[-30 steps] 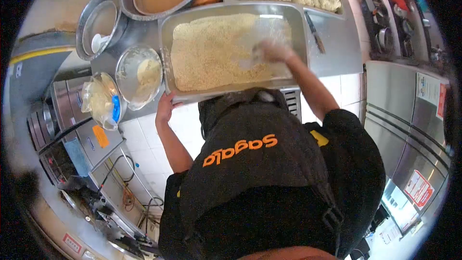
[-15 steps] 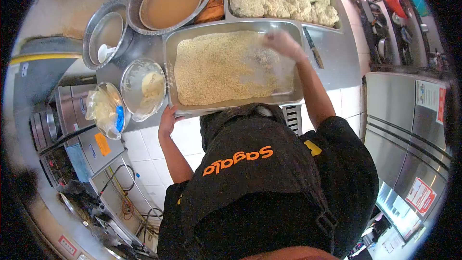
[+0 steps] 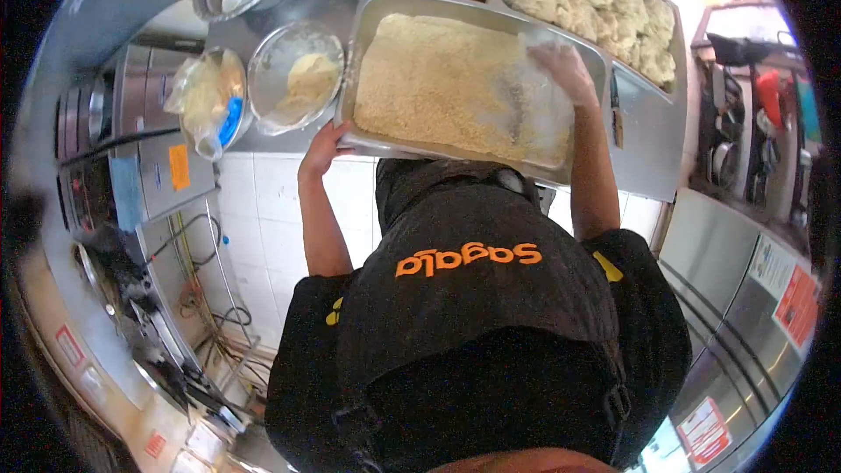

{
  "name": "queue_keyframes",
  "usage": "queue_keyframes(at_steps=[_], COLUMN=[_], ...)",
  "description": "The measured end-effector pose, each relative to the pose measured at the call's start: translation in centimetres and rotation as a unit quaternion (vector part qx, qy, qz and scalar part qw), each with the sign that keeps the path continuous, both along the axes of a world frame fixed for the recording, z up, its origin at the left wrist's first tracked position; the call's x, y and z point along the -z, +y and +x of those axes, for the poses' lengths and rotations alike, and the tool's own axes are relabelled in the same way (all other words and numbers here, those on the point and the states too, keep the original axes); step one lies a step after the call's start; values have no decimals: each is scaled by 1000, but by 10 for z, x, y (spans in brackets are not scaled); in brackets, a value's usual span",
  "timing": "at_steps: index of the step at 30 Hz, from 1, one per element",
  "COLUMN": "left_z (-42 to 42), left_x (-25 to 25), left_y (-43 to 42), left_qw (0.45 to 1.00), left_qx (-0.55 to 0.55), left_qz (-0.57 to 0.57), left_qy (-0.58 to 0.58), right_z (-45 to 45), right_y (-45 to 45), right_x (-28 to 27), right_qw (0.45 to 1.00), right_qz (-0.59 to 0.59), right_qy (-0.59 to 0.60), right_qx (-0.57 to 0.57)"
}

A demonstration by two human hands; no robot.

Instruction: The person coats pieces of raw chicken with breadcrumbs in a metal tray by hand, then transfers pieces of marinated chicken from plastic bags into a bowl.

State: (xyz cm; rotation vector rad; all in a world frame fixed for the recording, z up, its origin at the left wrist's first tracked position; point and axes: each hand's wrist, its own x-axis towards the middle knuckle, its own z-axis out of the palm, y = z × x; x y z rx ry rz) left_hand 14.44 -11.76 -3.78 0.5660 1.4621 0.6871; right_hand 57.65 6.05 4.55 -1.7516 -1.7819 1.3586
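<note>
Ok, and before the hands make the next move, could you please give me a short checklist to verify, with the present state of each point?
1. Left hand on the tray: ok, it is at the near left corner.
2. Right hand above the tray floor: ok, over the right part.
3. Right hand without anything in it: cannot tell, blur hides the fingers.
4. Crumbs spread evenly: not ok, thick at left, thin with metal showing at right.
5. Knife outside the tray: ok, it lies to the right.
6. Pale lumpy pieces outside the tray: ok, they sit beyond it.
</note>
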Motion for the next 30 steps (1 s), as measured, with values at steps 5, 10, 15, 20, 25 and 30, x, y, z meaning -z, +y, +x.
queue_keyframes(at_steps=[5,10,15,20,25,30], left_z=[-11,9,90,138,164,224], left_x=[0,-70,-83,-60,-24,5], left_y=[-6,-28,-1,64,99,106], left_qw=[990,932,929,980,928,939], left_qx=[58,165,155,17,147,169], left_qz=[-42,-14,299,194,294,275], left_qy=[121,323,152,42,176,119], right_z=[-30,-61,-104,-141,-121,-77], right_y=[-23,-31,-53,-83,-112,-138], right_x=[59,42,22,-19,-38,-11], right_qw=[991,939,984,937,884,886], right_qz=[-9,-75,-36,188,225,258], right_qy=[136,330,167,-213,-304,-302], right_qx=[-16,53,-54,-205,-275,-237])
